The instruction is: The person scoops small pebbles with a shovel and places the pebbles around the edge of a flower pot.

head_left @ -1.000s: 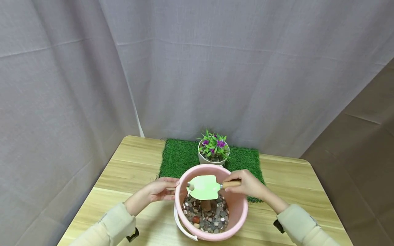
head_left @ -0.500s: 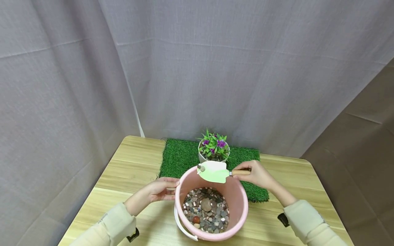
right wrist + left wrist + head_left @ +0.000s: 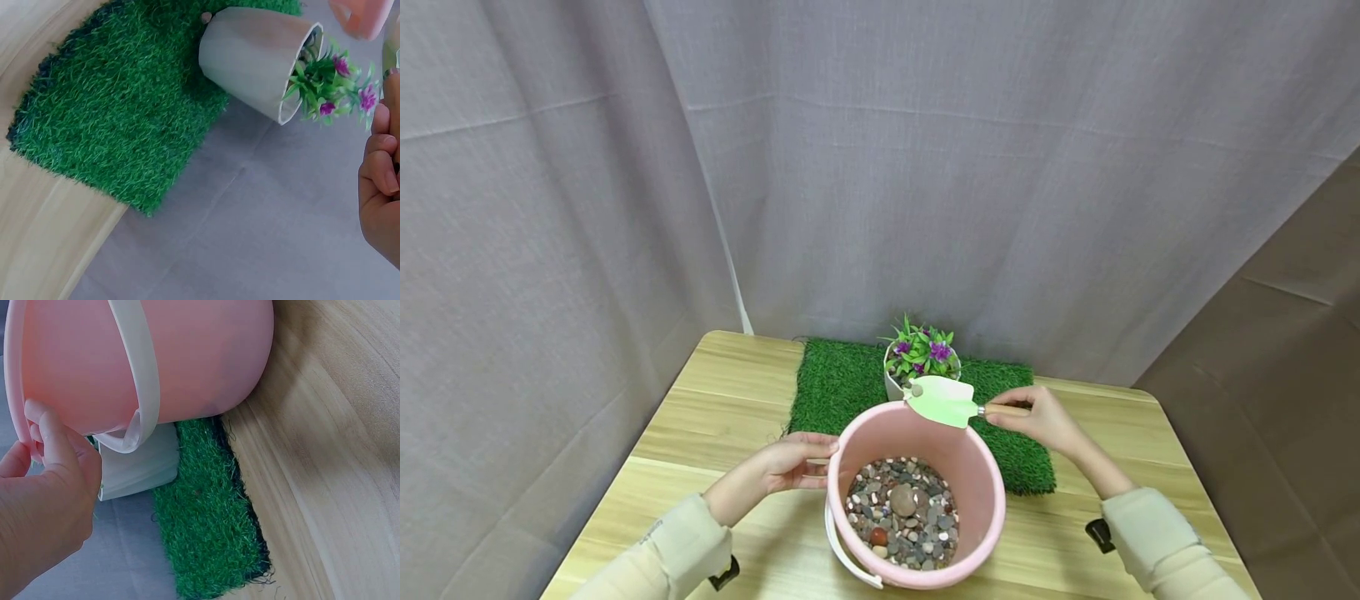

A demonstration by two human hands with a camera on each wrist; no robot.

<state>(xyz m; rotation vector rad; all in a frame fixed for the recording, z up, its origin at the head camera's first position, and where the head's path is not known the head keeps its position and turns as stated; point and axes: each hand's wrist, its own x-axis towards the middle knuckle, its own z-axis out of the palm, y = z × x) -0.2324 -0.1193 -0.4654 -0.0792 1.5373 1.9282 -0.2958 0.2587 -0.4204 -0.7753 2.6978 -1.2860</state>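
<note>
My left hand (image 3: 797,462) pinches the left rim of a pink bucket (image 3: 981,500), thumb at the rim and fingers against the outer wall in the left wrist view. Pebbles (image 3: 917,533) cover the bucket's bottom, with one larger round stone (image 3: 903,500) among them. The wooden handle of a small light-green garden trowel (image 3: 942,403) is gripped by my right hand (image 3: 1041,417). Its blade hangs above the far rim, pointing left, with a few small stones (image 3: 916,389) near the tip. Just behind is a white flowerpot (image 3: 253,59) holding a purple-flowered plant (image 3: 925,348), partly covered by the blade.
A green artificial-grass mat (image 3: 835,379) lies under the flowerpot at the back of the wooden table (image 3: 737,383). The bucket's white handle (image 3: 140,362) hangs down on its left side. Grey curtain (image 3: 925,167) closes off the back.
My right hand has lifted the trowel out of the bucket, moving it away and to the right, up to the flowerpot's front. The left hand and bucket stay in place.
</note>
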